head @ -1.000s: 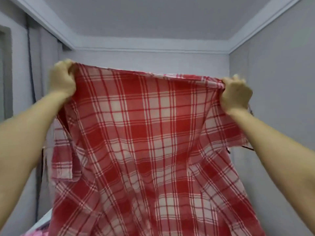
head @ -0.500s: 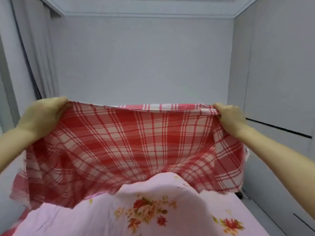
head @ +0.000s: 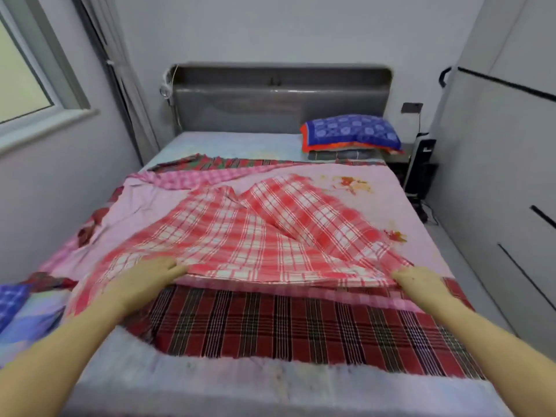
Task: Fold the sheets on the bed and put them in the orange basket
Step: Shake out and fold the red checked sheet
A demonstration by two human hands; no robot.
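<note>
A red-and-white checked sheet (head: 255,233) lies rumpled across the middle of the bed, on top of a pink floral sheet (head: 150,203). My left hand (head: 147,275) holds its near left corner and my right hand (head: 421,281) holds its near right corner, both low against the bed. Under them, nearer to me, lies a dark red plaid sheet (head: 301,323). The orange basket is not in view.
A blue patterned pillow (head: 352,133) rests on a folded stack at the head of the bed, against the grey headboard (head: 279,100). A blue checked cloth (head: 12,299) lies at the left edge. White wardrobe doors (head: 511,176) line the right side, a window the left.
The checked sheet, held high in front of me a second ago, has come down flat onto the bed. Both hands dropped with its corners and the view tipped down.
</note>
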